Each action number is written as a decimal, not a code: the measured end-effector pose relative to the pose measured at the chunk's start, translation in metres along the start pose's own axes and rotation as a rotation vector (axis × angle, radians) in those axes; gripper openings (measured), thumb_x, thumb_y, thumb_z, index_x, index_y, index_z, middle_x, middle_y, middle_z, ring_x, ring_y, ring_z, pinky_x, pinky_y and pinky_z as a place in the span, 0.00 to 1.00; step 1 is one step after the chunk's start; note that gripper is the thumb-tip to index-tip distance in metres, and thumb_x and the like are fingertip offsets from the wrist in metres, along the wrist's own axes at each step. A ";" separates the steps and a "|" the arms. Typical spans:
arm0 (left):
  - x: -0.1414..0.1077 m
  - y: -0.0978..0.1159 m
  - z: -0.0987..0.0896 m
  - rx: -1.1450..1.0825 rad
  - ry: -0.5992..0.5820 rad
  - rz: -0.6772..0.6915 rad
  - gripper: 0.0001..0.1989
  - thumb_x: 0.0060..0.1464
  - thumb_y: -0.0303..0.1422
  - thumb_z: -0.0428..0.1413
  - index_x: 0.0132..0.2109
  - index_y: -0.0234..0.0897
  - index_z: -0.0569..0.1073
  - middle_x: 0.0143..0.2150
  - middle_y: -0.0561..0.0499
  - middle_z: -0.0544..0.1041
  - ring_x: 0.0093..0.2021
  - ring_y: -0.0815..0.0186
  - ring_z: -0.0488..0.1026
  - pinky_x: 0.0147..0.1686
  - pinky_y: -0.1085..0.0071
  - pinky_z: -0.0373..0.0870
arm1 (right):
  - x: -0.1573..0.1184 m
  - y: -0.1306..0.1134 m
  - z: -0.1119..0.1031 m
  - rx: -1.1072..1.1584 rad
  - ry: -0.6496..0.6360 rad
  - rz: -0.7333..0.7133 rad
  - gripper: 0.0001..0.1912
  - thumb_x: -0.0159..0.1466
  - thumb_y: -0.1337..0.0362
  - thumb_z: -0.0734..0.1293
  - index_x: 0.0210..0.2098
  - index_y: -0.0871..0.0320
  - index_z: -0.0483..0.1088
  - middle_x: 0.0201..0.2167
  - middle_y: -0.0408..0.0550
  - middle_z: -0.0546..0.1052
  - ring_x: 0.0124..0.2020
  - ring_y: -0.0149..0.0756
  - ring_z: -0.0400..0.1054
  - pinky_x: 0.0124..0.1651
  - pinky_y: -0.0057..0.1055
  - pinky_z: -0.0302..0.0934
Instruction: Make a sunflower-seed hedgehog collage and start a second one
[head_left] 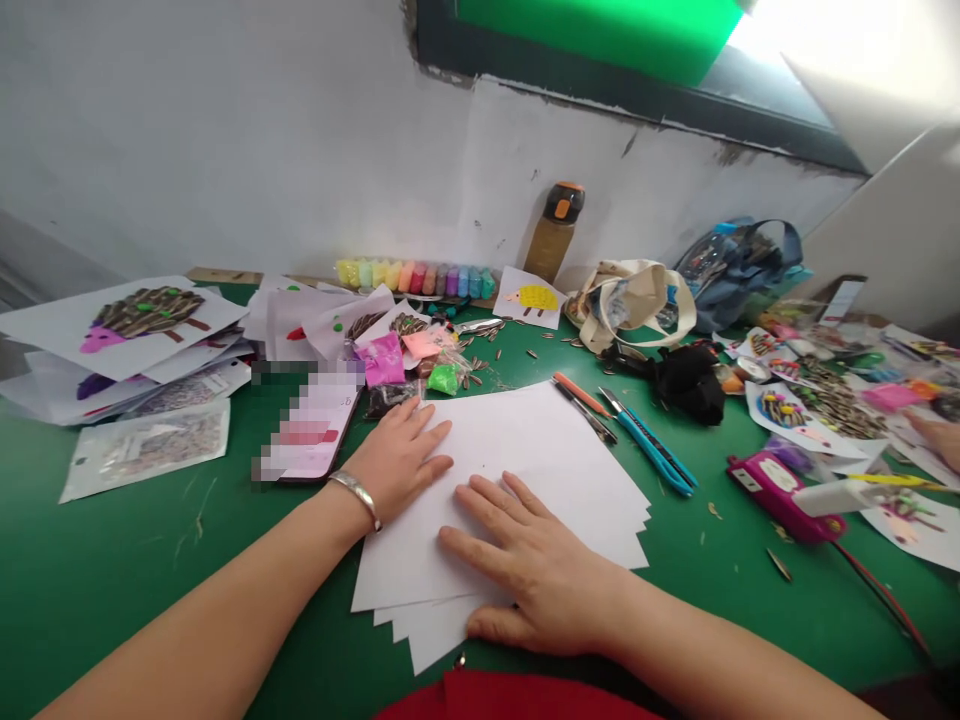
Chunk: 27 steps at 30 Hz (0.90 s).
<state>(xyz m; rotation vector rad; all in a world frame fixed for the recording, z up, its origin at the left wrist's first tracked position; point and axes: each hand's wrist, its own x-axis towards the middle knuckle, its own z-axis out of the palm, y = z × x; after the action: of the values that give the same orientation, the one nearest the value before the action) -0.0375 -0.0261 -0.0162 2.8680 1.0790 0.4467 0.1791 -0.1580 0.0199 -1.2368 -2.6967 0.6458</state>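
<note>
A fanned stack of white paper (517,430) lies on the green table in front of me. My left hand (397,460) rests on the stack's upper left part, fingers spread, a silver bracelet at the wrist. Lower down and nearer the middle, my right hand (525,560) lies on the top sheet with its fingers apart. Neither hand holds anything. Beside the paper's upper right edge are an orange-handled tool (583,395) and a blue utility knife (652,445). Left of my left hand is a phone (319,425).
Hedgehog pictures (150,320) are piled at the left, near a bag of small pieces (150,450). Clay packets (381,358), a bottle (553,235) and a cloth bag (630,310) stand further back. A magenta device (780,495) and another person's hand (937,440) are at the right.
</note>
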 end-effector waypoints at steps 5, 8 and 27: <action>-0.001 -0.001 0.008 0.030 0.029 0.007 0.24 0.63 0.44 0.45 0.58 0.35 0.71 0.61 0.38 0.68 0.66 0.45 0.55 0.61 0.46 0.55 | 0.009 -0.006 0.000 -0.073 0.058 0.018 0.33 0.66 0.44 0.56 0.65 0.52 0.55 0.68 0.58 0.54 0.69 0.50 0.42 0.68 0.55 0.33; 0.000 -0.002 0.009 0.027 0.059 0.016 0.23 0.63 0.43 0.44 0.56 0.35 0.72 0.59 0.38 0.69 0.65 0.46 0.55 0.61 0.46 0.56 | 0.016 -0.010 0.003 -0.122 0.123 0.048 0.32 0.66 0.44 0.57 0.63 0.54 0.57 0.65 0.58 0.58 0.67 0.51 0.45 0.66 0.55 0.37; -0.023 0.069 -0.011 -0.058 -0.185 0.261 0.40 0.48 0.56 0.57 0.65 0.48 0.60 0.68 0.41 0.59 0.67 0.43 0.53 0.62 0.40 0.49 | 0.067 0.093 -0.056 -0.239 0.330 0.450 0.19 0.68 0.60 0.57 0.54 0.62 0.65 0.50 0.56 0.72 0.54 0.43 0.61 0.55 0.38 0.54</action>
<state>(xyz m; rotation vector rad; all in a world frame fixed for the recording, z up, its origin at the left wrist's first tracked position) -0.0132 -0.0934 -0.0017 2.9372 0.6573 0.2116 0.2147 -0.0354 0.0264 -1.8491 -2.2849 0.1293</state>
